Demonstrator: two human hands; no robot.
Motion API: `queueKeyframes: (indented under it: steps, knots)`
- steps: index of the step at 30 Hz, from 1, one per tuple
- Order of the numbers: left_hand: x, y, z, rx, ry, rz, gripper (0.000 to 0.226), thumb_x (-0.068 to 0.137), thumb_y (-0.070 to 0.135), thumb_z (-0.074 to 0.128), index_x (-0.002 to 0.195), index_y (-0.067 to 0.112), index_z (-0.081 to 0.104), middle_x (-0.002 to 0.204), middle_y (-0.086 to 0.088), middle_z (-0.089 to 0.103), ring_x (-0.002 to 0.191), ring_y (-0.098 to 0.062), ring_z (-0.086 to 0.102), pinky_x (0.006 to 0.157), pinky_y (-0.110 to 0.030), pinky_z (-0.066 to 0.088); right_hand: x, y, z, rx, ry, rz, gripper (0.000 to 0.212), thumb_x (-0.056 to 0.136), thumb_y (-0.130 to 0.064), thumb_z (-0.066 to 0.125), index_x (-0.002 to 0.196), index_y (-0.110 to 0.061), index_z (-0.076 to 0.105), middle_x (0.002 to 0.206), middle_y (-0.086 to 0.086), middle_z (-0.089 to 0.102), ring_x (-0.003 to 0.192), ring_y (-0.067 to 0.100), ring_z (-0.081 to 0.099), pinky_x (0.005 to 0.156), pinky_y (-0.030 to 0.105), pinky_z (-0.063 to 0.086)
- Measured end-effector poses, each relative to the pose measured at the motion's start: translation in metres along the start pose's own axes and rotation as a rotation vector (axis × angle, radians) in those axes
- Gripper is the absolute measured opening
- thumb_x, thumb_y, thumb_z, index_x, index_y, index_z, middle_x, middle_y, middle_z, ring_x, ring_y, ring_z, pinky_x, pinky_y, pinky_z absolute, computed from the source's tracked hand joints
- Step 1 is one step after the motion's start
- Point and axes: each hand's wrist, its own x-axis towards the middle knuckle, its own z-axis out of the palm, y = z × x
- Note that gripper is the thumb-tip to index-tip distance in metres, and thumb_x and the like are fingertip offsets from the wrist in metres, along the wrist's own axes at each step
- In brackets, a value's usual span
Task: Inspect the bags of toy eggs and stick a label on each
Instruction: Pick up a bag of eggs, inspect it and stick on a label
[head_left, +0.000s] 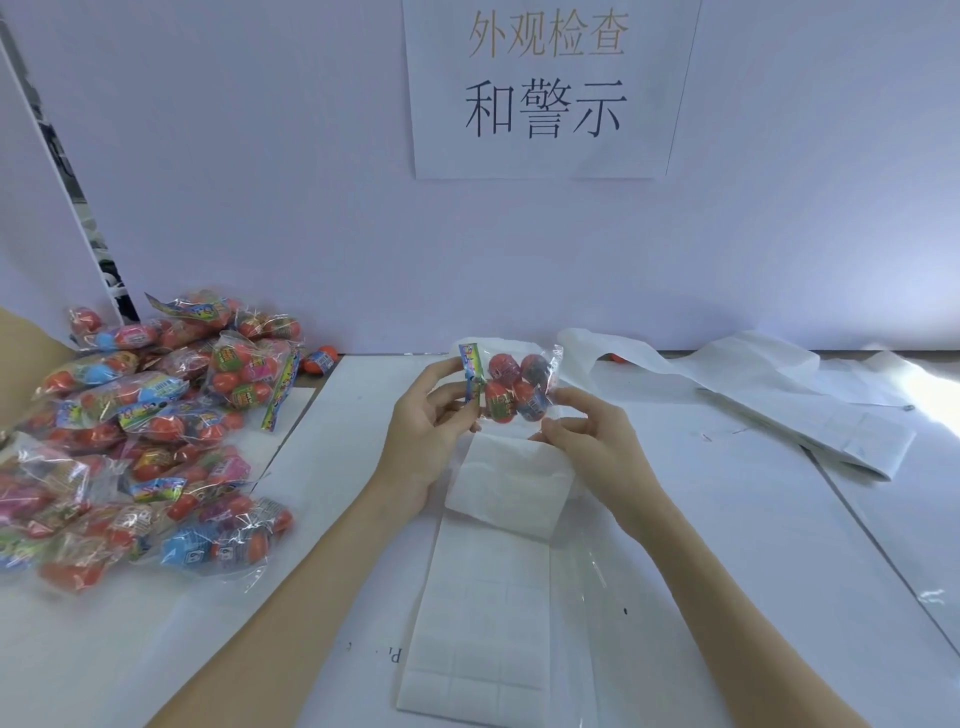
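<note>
Bag of toy eggs (511, 387) between left hand (423, 441) and right hand (597, 441), both pinching it.

Lighting bright, even and cool; shadows faint. Overexposed glare on the crumpled white plastic sheet (924, 395) at far right. Wide-angle bending at edges; overall focus soft.

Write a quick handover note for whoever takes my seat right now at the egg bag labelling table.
Left hand pinches the header end of one bag of toy eggs; right hand grips its other end, holding it above the table.
Label sheet lies flat in front of you, top edge curled up under the bag.
Pile of bags sits on the left; I cannot tell which are labelled.
One loose egg lies behind the pile.
No label is visible on the held bag from this side.
Left to do: finish inspecting it, label it, then continue through the pile.
</note>
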Motion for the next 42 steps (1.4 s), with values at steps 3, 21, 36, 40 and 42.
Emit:
queueKeyframes:
  steps: [3, 21, 36, 40, 42]
  knots:
    - [-0.003, 0.001, 0.002, 0.003, -0.013, 0.006, 0.032, 0.092, 0.004, 0.066, 0.113, 0.026, 0.073, 0.104, -0.011, 0.076, 0.086, -0.02, 0.066, 0.081, -0.031, 0.054, -0.001, 0.001, 0.0, -0.12, 0.043, -0.048, 0.044, 0.099, -0.002, 0.05, 0.112, -0.041, 0.064, 0.083, -0.009, 0.08, 0.079, 0.003, 0.072, 0.074, 0.028, 0.053]
    - [-0.006, 0.001, 0.004, -0.055, 0.008, -0.057, 0.021, 0.105, 0.02, 0.062, 0.106, 0.023, 0.082, 0.106, -0.012, 0.08, 0.095, -0.028, 0.077, 0.086, -0.038, 0.061, -0.003, -0.003, 0.003, 0.19, -0.009, 0.036, 0.022, 0.106, -0.03, 0.06, 0.111, -0.01, 0.068, 0.1, 0.008, 0.081, 0.091, 0.02, 0.071, 0.081, 0.037, 0.046]
    - [-0.001, -0.002, 0.005, 0.136, 0.115, 0.078, 0.036, 0.091, 0.021, 0.081, 0.123, 0.022, 0.065, 0.112, 0.003, 0.073, 0.099, -0.013, 0.072, 0.078, -0.02, 0.056, -0.005, -0.003, 0.008, 0.129, -0.03, -0.089, 0.018, 0.099, -0.018, 0.071, 0.113, -0.027, 0.065, 0.104, -0.001, 0.078, 0.097, 0.019, 0.075, 0.085, 0.027, 0.055]
    - [0.002, -0.002, -0.002, 0.265, 0.261, 0.169, 0.026, 0.098, 0.015, 0.072, 0.118, 0.023, 0.058, 0.095, 0.004, 0.067, 0.074, -0.014, 0.066, 0.061, -0.026, 0.054, -0.003, -0.003, 0.009, 0.097, 0.066, -0.226, 0.033, 0.091, 0.004, 0.068, 0.102, -0.027, 0.07, 0.103, -0.015, 0.073, 0.081, 0.009, 0.069, 0.074, 0.014, 0.05]
    - [0.002, 0.0, -0.004, 0.118, 0.119, 0.093, 0.019, 0.103, 0.011, 0.054, 0.119, 0.016, 0.062, 0.085, -0.001, 0.071, 0.067, -0.014, 0.065, 0.059, -0.025, 0.053, -0.003, -0.003, 0.011, 0.085, 0.071, -0.237, 0.037, 0.09, 0.005, 0.068, 0.101, -0.029, 0.073, 0.101, -0.017, 0.073, 0.078, 0.007, 0.067, 0.073, 0.016, 0.051]
